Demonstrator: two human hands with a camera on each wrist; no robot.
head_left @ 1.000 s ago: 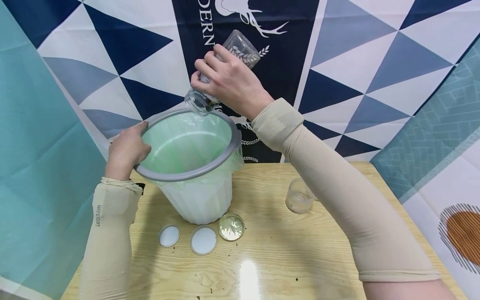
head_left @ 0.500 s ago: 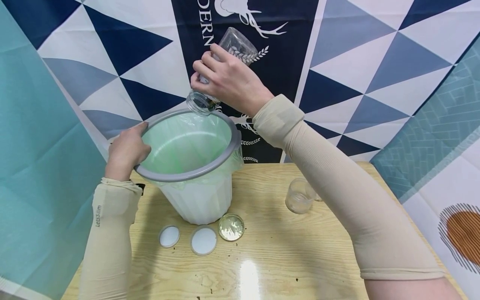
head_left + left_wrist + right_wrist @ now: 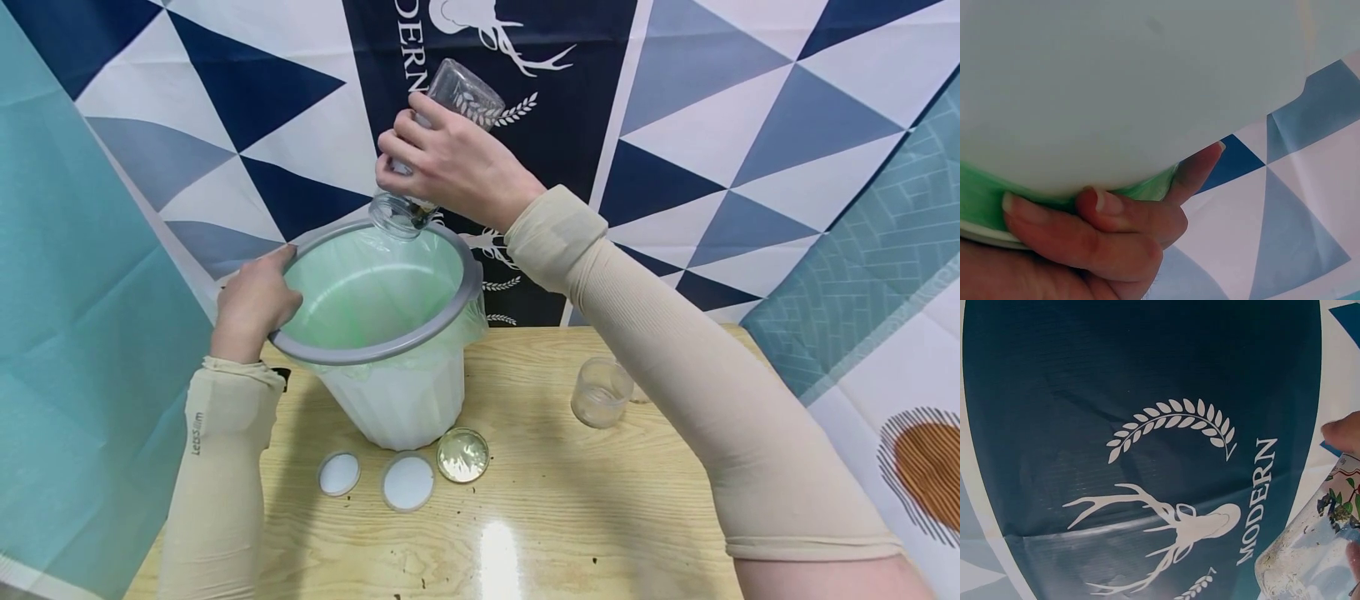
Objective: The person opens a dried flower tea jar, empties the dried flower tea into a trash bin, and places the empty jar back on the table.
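Observation:
My left hand [image 3: 255,302] grips the grey rim of a white trash bin [image 3: 408,400] lined with a thin green bag [image 3: 352,292]. In the left wrist view, its fingers [image 3: 1104,247] curl under the rim, against the bin's outer wall [image 3: 1116,94]. Above the far side of the bin, my right hand [image 3: 457,162] holds a clear jar [image 3: 467,90] tilted mouth down. Dark bits lie inside near the jar's neck. The right wrist view shows the jar [image 3: 1294,556] only partly, with dark flecks clinging inside and a leafy label.
Two white-faced lids [image 3: 339,473] and a gold lid [image 3: 462,455] lie before the bin on the wooden table [image 3: 540,533]. A clear mug [image 3: 600,393] stands to the right, partly behind my right forearm. Dark crumbs are scattered near the front. A patterned cloth [image 3: 675,125] hangs behind.
The jar in my right hand has shifted slightly left, and its mouth sits a little lower. Dark bits show more clearly near its neck. My left hand and the bin stay put.

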